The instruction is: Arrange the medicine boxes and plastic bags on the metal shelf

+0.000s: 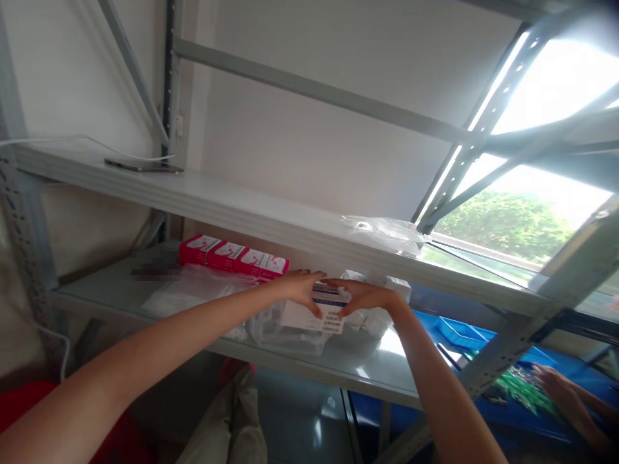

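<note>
Hands meet on the lower shelf [358,370] of a grey metal rack: the left hand [302,288] and the right hand [365,298] close their fingers around a small white box [322,312] with a blue band and printed lines, one on each side, holding it just above clear plastic bags [285,332]. Red-and-white cartons [232,256] lie in a row behind and to the left, a phone [144,167] rests on the upper shelf [232,206], and another person's hand [556,383] reaches over green items [520,386] on a blue surface [464,335] at the right.
</note>
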Demonstrator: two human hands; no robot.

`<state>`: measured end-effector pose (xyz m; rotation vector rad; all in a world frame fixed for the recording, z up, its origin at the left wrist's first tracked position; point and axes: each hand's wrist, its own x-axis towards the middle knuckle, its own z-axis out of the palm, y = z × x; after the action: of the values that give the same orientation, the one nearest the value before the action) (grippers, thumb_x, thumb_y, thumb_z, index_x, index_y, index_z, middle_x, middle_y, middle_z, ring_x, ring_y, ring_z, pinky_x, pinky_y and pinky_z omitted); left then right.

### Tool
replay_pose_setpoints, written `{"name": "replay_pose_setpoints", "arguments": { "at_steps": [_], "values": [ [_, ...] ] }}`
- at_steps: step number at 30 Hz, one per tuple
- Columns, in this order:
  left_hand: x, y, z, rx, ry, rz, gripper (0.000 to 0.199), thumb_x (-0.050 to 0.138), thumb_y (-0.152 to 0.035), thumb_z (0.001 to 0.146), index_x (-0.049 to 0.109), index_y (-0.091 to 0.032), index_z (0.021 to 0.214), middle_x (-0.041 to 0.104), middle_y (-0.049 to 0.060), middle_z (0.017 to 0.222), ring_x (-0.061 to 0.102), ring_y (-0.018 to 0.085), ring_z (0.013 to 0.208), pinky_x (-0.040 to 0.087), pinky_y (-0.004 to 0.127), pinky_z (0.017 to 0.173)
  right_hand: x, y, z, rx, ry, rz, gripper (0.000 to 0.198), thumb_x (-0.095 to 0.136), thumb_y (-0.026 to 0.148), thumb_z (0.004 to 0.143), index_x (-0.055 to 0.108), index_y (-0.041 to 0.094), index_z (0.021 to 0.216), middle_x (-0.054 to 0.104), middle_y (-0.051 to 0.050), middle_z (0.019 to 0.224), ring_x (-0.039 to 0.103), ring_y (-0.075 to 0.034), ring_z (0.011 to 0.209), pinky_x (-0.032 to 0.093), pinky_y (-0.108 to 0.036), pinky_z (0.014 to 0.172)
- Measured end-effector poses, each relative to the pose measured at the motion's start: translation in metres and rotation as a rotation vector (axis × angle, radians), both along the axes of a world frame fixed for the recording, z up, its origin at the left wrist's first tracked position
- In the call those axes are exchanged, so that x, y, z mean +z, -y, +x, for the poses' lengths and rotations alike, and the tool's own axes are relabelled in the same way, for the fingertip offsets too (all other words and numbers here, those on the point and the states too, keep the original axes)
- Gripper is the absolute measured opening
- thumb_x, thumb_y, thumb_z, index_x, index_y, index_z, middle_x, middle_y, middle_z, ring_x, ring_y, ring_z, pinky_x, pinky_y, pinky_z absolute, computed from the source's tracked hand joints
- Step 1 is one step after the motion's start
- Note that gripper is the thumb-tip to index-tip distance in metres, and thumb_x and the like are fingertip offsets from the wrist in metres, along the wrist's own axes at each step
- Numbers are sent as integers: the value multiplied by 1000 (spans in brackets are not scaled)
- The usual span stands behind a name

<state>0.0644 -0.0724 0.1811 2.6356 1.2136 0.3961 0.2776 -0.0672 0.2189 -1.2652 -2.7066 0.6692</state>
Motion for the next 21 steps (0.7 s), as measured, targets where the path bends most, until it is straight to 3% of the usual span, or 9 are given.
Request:
{"name": "replay_pose_setpoints", "arguments": {
  "at_steps": [4,9,15,21],
  "values": [
    [6,9,8,44,46,50,102,81,-56,53,37,-22,139,54,12,133,53,33,118,44,35,92,12,5,9,-32,22,-8,81,79,27,61,50,30,137,53,-5,137,51,-24,125,42,-27,103],
    [-29,19,5,137,142,14,103,80,-55,53,35,-23,140,59,13,123,55,34,113,47,37,85,5,-2,-4,66,64,-118,93,79,31,58,41,22,143,43,-7,146,42,-25,132,34,-30,110],
    [-57,14,-20,260,104,28,103,80,-51,57,31,-24,143,54,17,129,51,39,117,44,46,90,-32,-20,-33,142,-2,-107,92,79,26,57,41,19,140,45,-7,143,42,-24,131,31,-32,112],
    [-67,3,-35,207,14,-11,103,82,-39,58,30,-19,144,47,20,137,41,39,127,37,50,99,-72,-27,-48,40,-35,-44,100,82,20,52,39,24,142,41,-7,147,42,-28,131,30,-39,112]
  ]
}}
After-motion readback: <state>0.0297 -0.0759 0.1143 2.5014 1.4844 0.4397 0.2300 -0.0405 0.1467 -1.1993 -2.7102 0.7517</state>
